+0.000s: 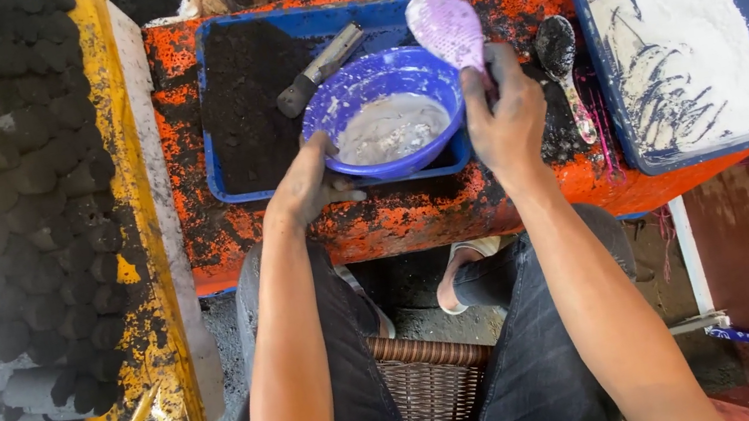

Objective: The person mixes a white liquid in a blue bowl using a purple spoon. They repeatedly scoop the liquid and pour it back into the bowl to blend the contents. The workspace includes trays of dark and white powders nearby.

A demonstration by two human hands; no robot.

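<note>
At frame centre, the left hand (pixel 308 186) gripped the blue bowl (pixel 384 112) by its rim; the right hand (pixel 505 112) was closed around the pink scoop (pixel 446 26). Tilting could likely spill the white slurry (pixel 391 126) into the black powder tray (pixel 250 99).

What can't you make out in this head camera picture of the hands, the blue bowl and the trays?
- Left hand: fingertips hidden behind the round blue plastic bowl.
- Pale purple plastic spoon: handle hidden inside the right hand.
- Grey metal tube: lower end sunk in dark powder in the blue rectangular tray.
- Stack of dark grey cylinders: cut off by the left edge.
- Bowl's whitish contents: paste or liquid, cannot tell.
</note>
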